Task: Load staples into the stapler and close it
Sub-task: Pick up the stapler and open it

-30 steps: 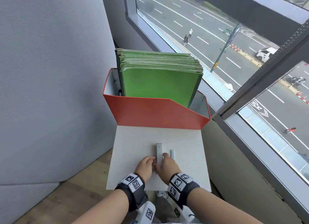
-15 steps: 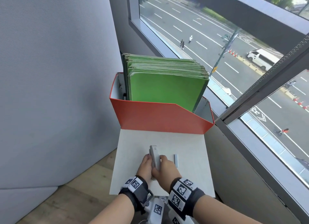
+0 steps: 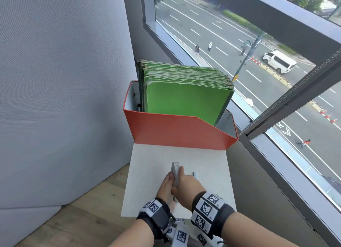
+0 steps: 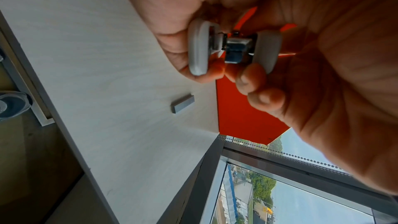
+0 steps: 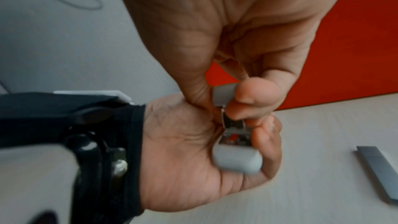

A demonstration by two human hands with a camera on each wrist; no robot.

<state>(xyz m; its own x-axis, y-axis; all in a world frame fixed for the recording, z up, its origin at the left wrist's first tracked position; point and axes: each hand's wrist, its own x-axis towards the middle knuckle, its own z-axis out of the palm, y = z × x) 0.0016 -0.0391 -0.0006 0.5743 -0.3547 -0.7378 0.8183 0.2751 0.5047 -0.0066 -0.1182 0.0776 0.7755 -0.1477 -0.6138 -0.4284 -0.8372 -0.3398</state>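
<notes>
A small grey stapler [image 3: 175, 170] is held just above the white table [image 3: 212, 163] between both hands. My left hand [image 3: 166, 184] cups one grey half [image 5: 237, 157] in its curled fingers. My right hand [image 3: 186, 184] pinches the other grey half [image 5: 224, 96] between thumb and finger. End on, the two halves of the stapler [image 4: 237, 48] stand a little apart, with the metal magazine between them. A loose strip of staples [image 3: 195, 174] lies flat on the table just right of my hands, also seen as a grey bar of staples [image 4: 183, 104] [image 5: 379, 171].
An orange box [image 3: 175, 132] full of upright green folders [image 3: 184, 101] stands at the table's far edge. A grey partition [image 3: 64, 99] is on the left, and a large window [image 3: 276, 99] runs along the right. Wooden floor [image 3: 83, 219] lies below left.
The stapler lay flat on the table with both hands at its near end. Both hands have now lifted it and hold it tilted above the table. The staple strip has not moved.
</notes>
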